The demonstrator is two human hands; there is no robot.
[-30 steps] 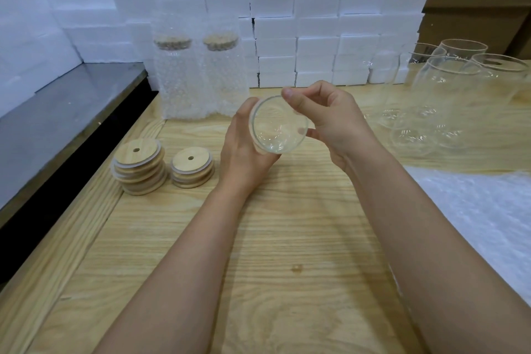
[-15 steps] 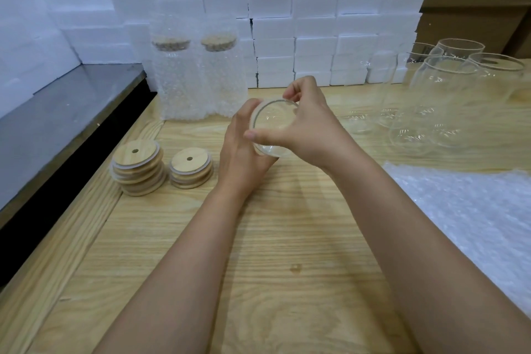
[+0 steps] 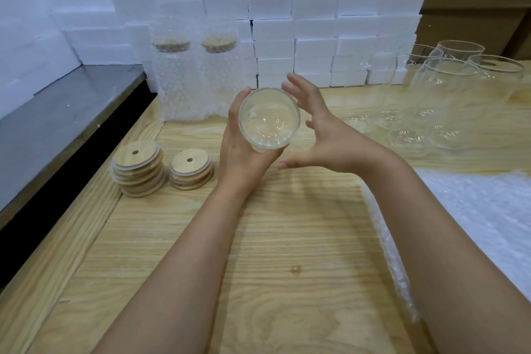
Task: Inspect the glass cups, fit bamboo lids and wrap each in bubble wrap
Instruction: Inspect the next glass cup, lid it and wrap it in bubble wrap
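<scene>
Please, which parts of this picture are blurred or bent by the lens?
Head view: the right hand is slightly blurred, the glass cup beside it sharper with small glints; the foam blocks bow near the edges; soft light, faint shadows.

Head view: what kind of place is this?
Probably a packing bench in a small warehouse or workshop: white foam blocks stacked along the back, cardboard boxes behind them, and two bubble-wrapped cups standing beyond the bare glass cup in the left hand.

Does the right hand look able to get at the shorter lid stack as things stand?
Likely yes, awkwardly: the right hand is empty, but the left hand holding the glass cup sits between it and the shorter lid stack.
</scene>
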